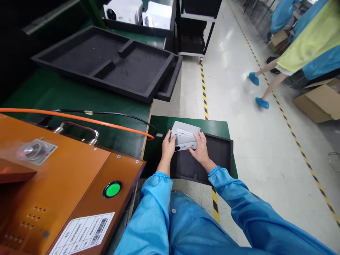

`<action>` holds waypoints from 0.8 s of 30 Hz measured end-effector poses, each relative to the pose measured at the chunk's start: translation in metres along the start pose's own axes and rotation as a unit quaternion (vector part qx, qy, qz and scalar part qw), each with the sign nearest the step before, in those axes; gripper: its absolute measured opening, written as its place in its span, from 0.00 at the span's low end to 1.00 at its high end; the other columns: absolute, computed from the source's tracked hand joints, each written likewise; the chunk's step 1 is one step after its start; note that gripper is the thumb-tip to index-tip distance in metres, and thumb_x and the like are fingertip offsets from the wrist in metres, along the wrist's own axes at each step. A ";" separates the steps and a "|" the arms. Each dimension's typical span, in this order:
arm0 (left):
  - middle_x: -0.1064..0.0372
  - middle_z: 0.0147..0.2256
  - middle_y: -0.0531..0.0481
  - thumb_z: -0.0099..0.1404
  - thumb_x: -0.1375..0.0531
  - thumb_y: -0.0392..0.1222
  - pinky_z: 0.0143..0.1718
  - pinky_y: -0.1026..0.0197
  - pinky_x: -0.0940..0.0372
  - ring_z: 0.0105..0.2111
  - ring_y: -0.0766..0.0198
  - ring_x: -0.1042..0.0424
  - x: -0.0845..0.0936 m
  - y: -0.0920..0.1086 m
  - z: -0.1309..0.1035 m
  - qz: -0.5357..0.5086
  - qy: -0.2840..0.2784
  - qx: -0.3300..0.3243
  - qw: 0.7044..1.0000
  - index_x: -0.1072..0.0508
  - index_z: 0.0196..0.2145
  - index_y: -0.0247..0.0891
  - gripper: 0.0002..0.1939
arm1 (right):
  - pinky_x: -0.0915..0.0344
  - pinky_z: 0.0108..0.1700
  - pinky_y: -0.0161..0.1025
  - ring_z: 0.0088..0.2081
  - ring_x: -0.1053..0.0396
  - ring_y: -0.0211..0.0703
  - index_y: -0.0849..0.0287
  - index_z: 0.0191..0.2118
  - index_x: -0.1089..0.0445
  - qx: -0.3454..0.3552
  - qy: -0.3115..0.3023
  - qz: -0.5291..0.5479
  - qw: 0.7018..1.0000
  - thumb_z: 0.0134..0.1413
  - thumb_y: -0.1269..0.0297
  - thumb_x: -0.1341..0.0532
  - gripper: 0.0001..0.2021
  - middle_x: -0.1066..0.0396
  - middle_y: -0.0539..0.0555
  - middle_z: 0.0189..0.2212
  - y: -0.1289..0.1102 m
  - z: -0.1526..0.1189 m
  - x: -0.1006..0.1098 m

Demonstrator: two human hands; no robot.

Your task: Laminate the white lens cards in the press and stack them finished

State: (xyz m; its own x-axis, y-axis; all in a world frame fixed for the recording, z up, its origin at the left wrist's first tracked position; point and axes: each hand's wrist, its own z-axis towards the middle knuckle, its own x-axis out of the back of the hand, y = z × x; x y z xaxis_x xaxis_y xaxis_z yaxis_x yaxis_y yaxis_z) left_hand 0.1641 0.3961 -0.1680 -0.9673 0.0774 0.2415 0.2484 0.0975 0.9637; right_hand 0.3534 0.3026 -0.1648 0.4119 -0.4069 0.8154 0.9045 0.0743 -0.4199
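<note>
Several flat white panels [185, 134] are stacked a little fanned out, above the upper left part of a black tray [217, 156]. My left hand [168, 147] grips the stack at its left edge. On the right edge my right hand [200, 148] holds the same panels, thumb toward the near side. A dark round spot shows on the lowest panel near my left fingers. The tray lies on a green board [212, 126] beside the bench.
An orange machine [79, 166] with a green button [112, 189] stands at left. Black trays [106, 63] overlap on the green bench, jutting past its edge. Behind them, more white panels [156, 15] fill another tray. An orange hose [79, 119] crosses the bench. A person [305, 46] stands at right.
</note>
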 end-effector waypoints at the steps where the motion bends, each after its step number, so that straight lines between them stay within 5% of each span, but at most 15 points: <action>1: 0.34 0.62 0.40 0.72 0.42 0.53 0.63 0.38 0.38 0.61 0.51 0.32 0.001 0.001 0.001 0.002 -0.007 -0.006 1.000 0.31 0.60 0.40 0.24 | 0.46 0.70 0.66 0.73 0.56 0.63 0.58 0.71 0.49 -0.003 0.012 0.003 1.000 0.56 0.60 0.34 0.40 0.53 0.65 0.70 -0.002 -0.001 -0.001; 7: 0.44 0.69 0.41 0.73 0.46 0.53 0.70 0.48 0.47 0.69 0.52 0.43 0.002 0.024 -0.009 0.049 -0.024 -0.068 0.996 0.35 0.66 0.44 0.27 | 0.43 0.69 0.63 0.70 0.49 0.62 0.57 0.73 0.54 0.004 0.000 0.011 1.000 0.56 0.59 0.32 0.45 0.48 0.67 0.66 0.003 -0.005 0.001; 11: 0.57 0.74 0.49 0.65 0.36 0.55 0.72 0.42 0.53 0.72 0.42 0.52 -0.003 0.038 -0.017 0.087 -0.050 -0.098 0.990 0.29 0.62 0.50 0.29 | 0.41 0.68 0.65 0.68 0.46 0.63 0.56 0.69 0.42 0.024 -0.029 0.018 0.999 0.56 0.59 0.33 0.36 0.46 0.66 0.63 0.014 -0.008 0.002; 15: 0.57 0.73 0.42 0.67 0.40 0.57 0.72 0.37 0.56 0.71 0.38 0.53 -0.006 0.035 -0.022 0.087 -0.036 -0.076 0.993 0.27 0.61 0.43 0.28 | 0.41 0.68 0.62 0.71 0.50 0.61 0.54 0.66 0.38 0.021 -0.041 0.038 0.998 0.57 0.58 0.32 0.33 0.50 0.64 0.68 0.014 -0.010 0.004; 20: 0.47 0.71 0.42 0.71 0.45 0.60 0.71 0.48 0.51 0.70 0.49 0.47 0.002 0.021 -0.016 0.022 -0.041 -0.051 0.998 0.29 0.62 0.44 0.28 | 0.44 0.70 0.61 0.72 0.52 0.59 0.57 0.74 0.60 -0.091 -0.038 0.093 0.991 0.54 0.55 0.30 0.50 0.56 0.67 0.71 0.003 -0.011 -0.003; 24: 0.39 0.66 0.39 0.73 0.46 0.59 0.68 0.38 0.46 0.65 0.50 0.38 0.006 0.015 -0.002 -0.055 -0.035 -0.005 0.998 0.33 0.63 0.41 0.28 | 0.47 0.72 0.57 0.73 0.54 0.57 0.57 0.75 0.67 -0.134 -0.025 0.097 0.986 0.53 0.56 0.31 0.54 0.58 0.67 0.71 -0.008 -0.011 -0.016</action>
State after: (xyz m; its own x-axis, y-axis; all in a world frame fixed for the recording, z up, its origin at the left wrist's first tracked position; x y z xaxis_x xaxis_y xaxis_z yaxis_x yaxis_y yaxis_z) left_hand 0.1623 0.3965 -0.1519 -0.9826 0.1365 0.1256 0.1399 0.1003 0.9851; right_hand 0.3387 0.2986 -0.1793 0.5851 -0.3637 0.7248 0.7491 -0.1000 -0.6548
